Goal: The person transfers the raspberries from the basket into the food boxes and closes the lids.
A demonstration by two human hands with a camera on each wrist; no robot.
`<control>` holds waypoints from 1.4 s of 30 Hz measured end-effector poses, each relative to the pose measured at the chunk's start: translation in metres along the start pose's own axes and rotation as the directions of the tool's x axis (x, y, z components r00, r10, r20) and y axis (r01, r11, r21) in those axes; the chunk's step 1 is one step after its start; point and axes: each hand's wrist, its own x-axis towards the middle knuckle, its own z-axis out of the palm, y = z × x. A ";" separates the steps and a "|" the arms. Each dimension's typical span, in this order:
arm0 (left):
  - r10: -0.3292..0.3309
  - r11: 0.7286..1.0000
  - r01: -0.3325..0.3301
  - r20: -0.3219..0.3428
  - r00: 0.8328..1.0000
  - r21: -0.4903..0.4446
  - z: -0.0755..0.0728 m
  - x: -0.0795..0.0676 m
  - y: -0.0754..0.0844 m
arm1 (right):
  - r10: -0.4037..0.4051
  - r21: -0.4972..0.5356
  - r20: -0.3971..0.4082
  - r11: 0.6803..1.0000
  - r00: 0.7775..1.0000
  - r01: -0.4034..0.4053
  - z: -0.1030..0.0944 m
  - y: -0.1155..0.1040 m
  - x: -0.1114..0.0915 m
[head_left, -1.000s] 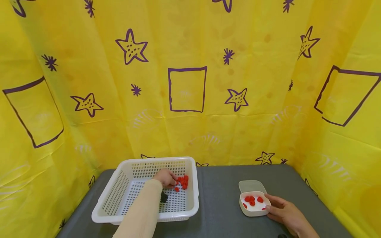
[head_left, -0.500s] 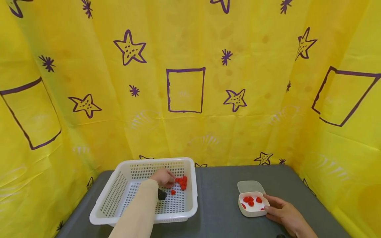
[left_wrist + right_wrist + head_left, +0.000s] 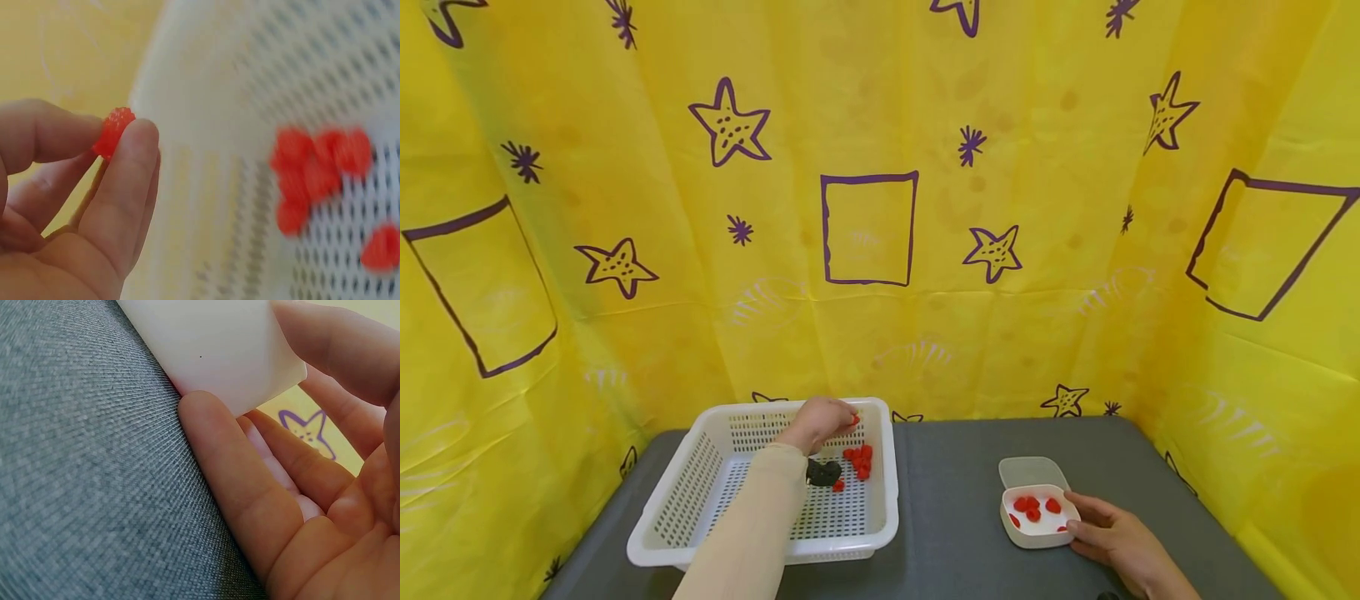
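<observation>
Red berry (image 3: 115, 134) is being pinched by the left hand (image 3: 822, 420) while the right hand (image 3: 1118, 542) is gripping the box (image 3: 1034, 540).

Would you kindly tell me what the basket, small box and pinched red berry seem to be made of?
Basket: likely moulded white plastic, smooth-rimmed, with regular slots in its walls.
Small box: probably smooth, off-white plastic, with even, grainless sides.
Red berry: bumpy, slightly shiny; plastic or real fruit, I cannot tell.

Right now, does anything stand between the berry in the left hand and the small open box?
Yes, the basket's right rim; whether the berry is raised above it is unclear. Past it, only table shows before the box, whose lid lies behind it.
</observation>
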 end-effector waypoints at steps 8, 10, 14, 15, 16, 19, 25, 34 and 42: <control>0.078 0.979 -0.058 0.097 0.992 -0.194 0.029 -0.019 0.042 | 0.012 -0.006 -0.020 1.000 1.000 -0.013 0.000 0.001 0.002; 0.101 0.972 -0.074 0.114 0.988 -0.222 0.037 -0.024 0.050 | 0.009 -0.006 -0.016 1.000 1.000 -0.009 0.000 0.001 0.003; 0.146 0.960 -0.104 0.146 0.978 -0.261 0.059 -0.034 0.059 | 0.008 -0.002 -0.017 1.000 1.000 -0.008 0.000 0.002 0.003; 0.153 0.957 -0.109 0.148 0.977 -0.267 0.065 -0.037 0.061 | 0.007 -0.001 -0.019 1.000 1.000 -0.007 -0.001 0.002 0.002; 0.163 0.954 -0.117 0.148 0.975 -0.277 0.072 -0.040 0.062 | 0.007 -0.001 -0.020 1.000 1.000 -0.007 -0.001 0.002 0.002; 0.173 0.948 -0.128 0.135 0.976 -0.291 0.092 -0.050 0.066 | 0.001 -0.002 -0.018 1.000 1.000 -0.001 -0.001 0.003 0.002; 0.193 0.940 -0.140 0.145 0.971 -0.312 0.134 -0.068 0.067 | 0.003 0.001 -0.016 1.000 1.000 -0.003 -0.001 0.003 0.002; 0.200 0.969 -0.177 0.126 0.972 -0.172 0.194 -0.080 0.036 | 0.002 -0.003 -0.007 1.000 1.000 -0.002 -0.001 0.003 0.002; 0.140 0.978 -0.122 0.097 0.985 -0.168 0.230 -0.083 0.009 | -0.015 0.002 0.042 1.000 0.999 0.015 -0.005 0.004 0.002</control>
